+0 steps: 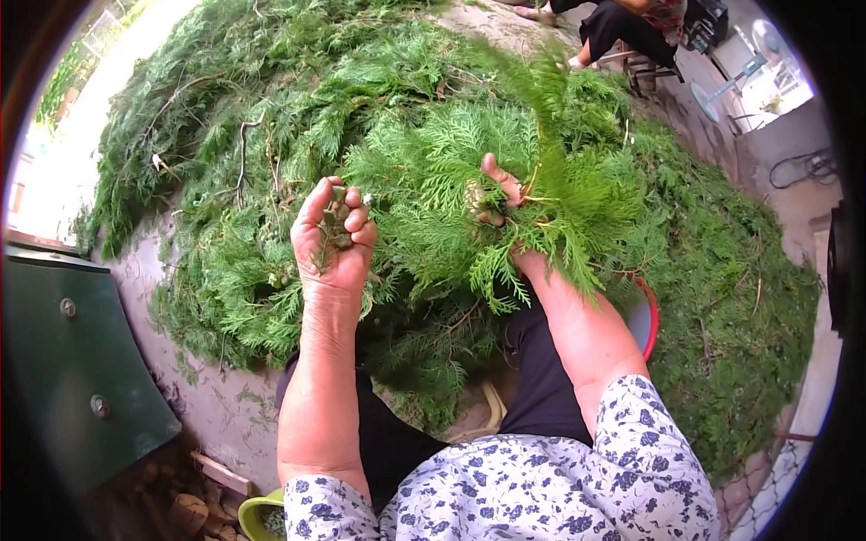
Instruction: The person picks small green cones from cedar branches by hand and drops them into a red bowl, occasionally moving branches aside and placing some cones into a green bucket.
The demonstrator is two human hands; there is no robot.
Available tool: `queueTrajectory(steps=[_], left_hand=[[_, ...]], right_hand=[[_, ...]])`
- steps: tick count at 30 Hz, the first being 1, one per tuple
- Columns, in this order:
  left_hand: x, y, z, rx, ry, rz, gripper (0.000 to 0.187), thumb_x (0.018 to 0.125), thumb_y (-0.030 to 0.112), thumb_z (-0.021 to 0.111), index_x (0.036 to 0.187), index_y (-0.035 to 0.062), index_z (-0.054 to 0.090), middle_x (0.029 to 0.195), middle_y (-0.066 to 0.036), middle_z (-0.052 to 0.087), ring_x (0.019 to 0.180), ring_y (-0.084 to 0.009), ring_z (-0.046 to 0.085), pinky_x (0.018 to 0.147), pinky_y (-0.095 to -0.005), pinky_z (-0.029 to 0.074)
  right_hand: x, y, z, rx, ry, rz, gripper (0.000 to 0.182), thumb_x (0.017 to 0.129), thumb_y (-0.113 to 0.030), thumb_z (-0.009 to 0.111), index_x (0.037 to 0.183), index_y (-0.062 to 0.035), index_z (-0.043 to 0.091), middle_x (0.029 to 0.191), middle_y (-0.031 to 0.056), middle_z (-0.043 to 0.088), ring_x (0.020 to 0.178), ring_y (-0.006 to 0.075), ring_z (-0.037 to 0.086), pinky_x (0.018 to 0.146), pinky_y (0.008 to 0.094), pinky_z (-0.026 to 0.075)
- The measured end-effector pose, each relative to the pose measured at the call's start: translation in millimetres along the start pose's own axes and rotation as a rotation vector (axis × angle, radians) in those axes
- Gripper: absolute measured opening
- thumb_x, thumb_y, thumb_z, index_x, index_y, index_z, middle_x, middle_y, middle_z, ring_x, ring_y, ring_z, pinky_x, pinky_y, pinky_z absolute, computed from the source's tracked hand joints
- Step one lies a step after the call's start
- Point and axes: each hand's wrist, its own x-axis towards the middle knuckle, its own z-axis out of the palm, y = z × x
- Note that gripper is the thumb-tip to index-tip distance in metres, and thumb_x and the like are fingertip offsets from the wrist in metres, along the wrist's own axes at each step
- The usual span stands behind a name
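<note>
My left hand (311, 236) is turned palm up, its fingers curled around a few small greenish-brown cones (340, 221) with a bit of leafy twig. In my right hand (507, 183) is a bunch of feathery green conifer branches (582, 203). The upper tip of the bunch is blurred by motion, and its leaves hide part of my right wrist and fingers. Both hands are held above a large heap of cut conifer branches (361, 117), with a gap between them.
A yellow-green bowl (255, 516) stands low at my left, and a red-rimmed basin (648, 320) is partly hidden by my right arm. A dark green panel (81, 361) is at far left. Another person (622, 34) sits at the back right, near a standing fan (753, 68).
</note>
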Motion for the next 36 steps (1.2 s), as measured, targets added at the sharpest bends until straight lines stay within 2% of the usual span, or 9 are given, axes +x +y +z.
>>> queueTrajectory(steps=[8,12,14,16,18,19,22,29,36], left_hand=[[-6.8,8.0,1.6,0.047,-0.023,0.012,0.017,0.088,0.022,0.052,0.091,0.005,0.056,0.074,-0.007,0.054,0.053,-0.0124,0.044,0.042,-0.0221,0.036],[-9.2,10.8,6.5,0.063,0.025,0.019,0.019,0.089,0.023,0.053,0.086,0.0048,0.055,0.075,-0.008,0.054,0.056,-0.0137,0.047,0.043,-0.0222,0.037],[-9.0,14.9,4.4,0.086,0.023,0.036,0.02,0.089,0.024,0.053,0.085,0.0051,0.055,0.077,-0.009,0.055,0.058,-0.0143,0.048,0.044,-0.0226,0.037],[-9.1,23.5,3.0,0.059,-0.041,0.049,0.018,0.087,0.024,0.056,0.083,0.0075,0.053,0.078,-0.008,0.059,0.056,-0.0149,0.051,0.044,-0.0239,0.038],[-5.7,32.9,-2.4,0.075,0.009,0.096,0.022,0.084,0.028,0.062,0.078,0.0091,0.053,0.074,-0.006,0.058,0.055,-0.0134,0.051,0.042,-0.023,0.038],[-7.2,32.0,1.6,0.18,0.118,0.174,0.024,0.083,0.029,0.063,0.078,0.0086,0.052,0.072,-0.005,0.056,0.053,-0.0118,0.049,0.04,-0.0211,0.036],[-2.7,29.2,-10.1,0.647,0.259,0.248,0.029,0.078,0.03,0.069,0.073,0.0092,0.049,0.066,-0.002,0.053,0.046,-0.0076,0.045,0.035,-0.0178,0.031],[36.9,-16.8,-71.0,1.976,0.384,0.157,0.038,0.075,0.038,0.068,0.087,0.003,0.062,0.086,-0.016,0.064,0.082,-0.0303,0.062,0.076,-0.0408,0.047],[58.8,-35.3,-97.5,1.965,0.339,0.283,0.036,0.077,0.037,0.066,0.08,0.001,0.061,0.073,-0.015,0.063,0.069,-0.03,0.062,0.063,-0.0401,0.048]], right_hand=[[18.4,21.2,-65.5,0.381,-0.794,-0.289,0.041,0.085,-0.031,0.059,0.117,-0.006,0.055,0.118,0.0071,0.056,0.088,0.0159,0.06,0.074,0.0287,0.051],[34.0,55.8,-155.7,0.055,-0.376,-0.188,0.046,0.084,-0.042,0.057,0.114,-0.0073,0.055,0.124,0.0164,0.047,0.088,0.0261,0.059,0.097,0.0525,0.036],[5.8,20.3,-119.2,0.325,-0.829,-0.276,0.041,0.083,-0.042,0.059,0.109,-0.0104,0.057,0.12,0.0167,0.049,0.073,0.0209,0.058,0.094,0.0574,0.035],[16.8,23.0,-118.2,0.414,-0.937,0.141,0.046,0.084,-0.039,0.054,0.113,-0.0034,0.054,0.107,0.0121,0.06,0.09,0.0242,0.06,0.078,0.0364,0.05],[-6.3,-25.0,-79.3,-0.184,-0.356,0.782,0.043,0.084,-0.04,0.055,0.107,-0.0036,0.057,0.096,0.0091,0.062,0.084,0.0208,0.061,0.074,0.0338,0.051],[0.5,0.8,-119.6,0.017,-0.826,0.411,0.041,0.085,-0.041,0.054,0.109,-0.0072,0.053,0.114,0.015,0.054,0.095,0.0252,0.056,0.086,0.0445,0.045],[88.3,76.8,-215.1,0.167,-1.28,0.746,0.043,0.088,-0.027,0.055,0.125,-0.0071,0.043,0.13,0.0145,0.043,0.109,0.028,0.05,0.086,0.0431,0.047],[35.2,65.6,-179.3,-0.306,-1.068,0.285,0.048,0.086,-0.022,0.059,0.126,-0.0055,0.04,0.123,0.0135,0.048,0.103,0.0248,0.054,0.084,0.0393,0.048],[-7.9,53.6,-115.3,-0.8,-0.692,-0.248,0.055,0.083,-0.018,0.064,0.128,-0.0038,0.036,0.114,0.0123,0.054,0.096,0.021,0.058,0.082,0.0349,0.05]])
